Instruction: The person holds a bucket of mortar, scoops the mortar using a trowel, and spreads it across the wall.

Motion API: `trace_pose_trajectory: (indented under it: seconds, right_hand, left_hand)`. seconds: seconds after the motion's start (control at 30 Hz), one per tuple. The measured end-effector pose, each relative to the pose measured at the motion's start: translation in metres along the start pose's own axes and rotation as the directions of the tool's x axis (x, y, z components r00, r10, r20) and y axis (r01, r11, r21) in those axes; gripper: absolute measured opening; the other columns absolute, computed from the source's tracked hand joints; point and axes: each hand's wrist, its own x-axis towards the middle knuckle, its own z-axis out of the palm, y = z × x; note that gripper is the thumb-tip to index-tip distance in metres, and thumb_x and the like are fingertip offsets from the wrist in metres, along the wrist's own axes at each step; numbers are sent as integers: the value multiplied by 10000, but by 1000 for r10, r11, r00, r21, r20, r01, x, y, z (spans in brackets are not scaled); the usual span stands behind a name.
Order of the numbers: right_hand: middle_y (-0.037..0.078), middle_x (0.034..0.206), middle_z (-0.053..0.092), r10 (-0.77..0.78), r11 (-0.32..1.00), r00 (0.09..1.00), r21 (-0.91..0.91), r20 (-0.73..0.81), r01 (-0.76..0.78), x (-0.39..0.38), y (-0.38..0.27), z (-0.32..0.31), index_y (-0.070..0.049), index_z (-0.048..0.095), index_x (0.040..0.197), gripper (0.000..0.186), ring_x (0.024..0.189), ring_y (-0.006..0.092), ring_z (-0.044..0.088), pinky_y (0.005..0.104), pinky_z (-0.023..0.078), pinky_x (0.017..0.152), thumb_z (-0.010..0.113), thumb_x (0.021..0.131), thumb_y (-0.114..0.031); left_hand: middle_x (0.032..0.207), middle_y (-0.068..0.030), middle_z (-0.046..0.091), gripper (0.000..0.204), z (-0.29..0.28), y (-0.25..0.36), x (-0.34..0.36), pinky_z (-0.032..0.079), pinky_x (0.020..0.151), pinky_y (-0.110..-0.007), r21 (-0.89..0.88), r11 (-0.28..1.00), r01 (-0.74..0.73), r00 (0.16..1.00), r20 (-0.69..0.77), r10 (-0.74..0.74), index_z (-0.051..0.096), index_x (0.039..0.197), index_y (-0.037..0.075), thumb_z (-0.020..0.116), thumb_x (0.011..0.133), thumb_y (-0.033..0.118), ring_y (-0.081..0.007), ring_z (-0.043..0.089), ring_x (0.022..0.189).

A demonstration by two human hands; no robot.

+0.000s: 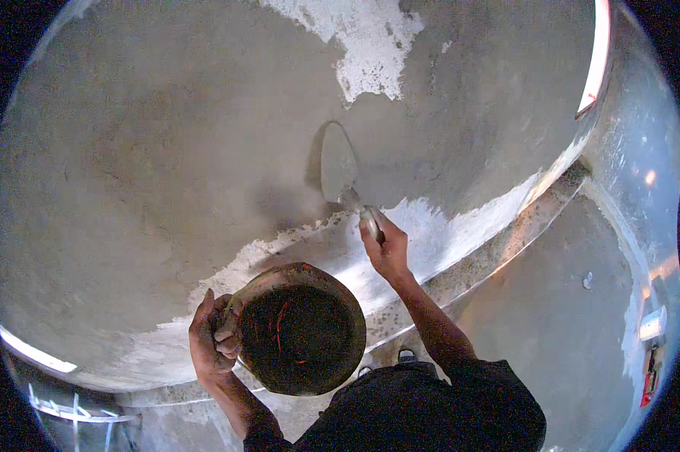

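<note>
My right hand (389,247) is closed round the handle of a trowel (338,164). Its pointed, leaf-shaped blade lies along or just off the grey plastered wall (166,151) and casts a shadow to its left. At chest height, my left hand (213,335) grips the left side of a round, dark pan (298,335), whose rim is smeared with grey. Orange-red streaks show inside the pan; whether any plaster lies in its dark bottom I cannot make out. Below the trowel runs a bare whitish strip of wall (423,233).
Another white patch (370,53) shows higher up the wall. A ledge (506,248) runs along the wall's foot, above the grey floor (551,301). Light-coloured bars (75,414) stand at lower left. A white container (653,324) and a red item (647,388) are at far right.
</note>
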Motion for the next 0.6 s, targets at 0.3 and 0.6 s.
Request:
trace_pose_trajectory:
  seconds: [0.3,0.6]
  right_hand:
    - [-14,617,502,268,945,949,237,-169,-225,39,5,-3,18,537,1040,253,444,28,426,197,341,366,530,898,-192]
    - [0,662,506,292,799,943,502,158,-332,10,-29,-2,18,505,1151,329,429,31,402,211,320,358,533,894,-186]
  left_hand:
    - [424,56,279,418,-13,1,6,132,254,-202,11,1000,27,1000,13,-27,512,788,39,384,927,413,-45,175,282]
    - [432,56,254,418,-25,4,7,117,261,-206,-1,999,35,998,44,-35,510,801,34,383,929,410,-46,154,290]
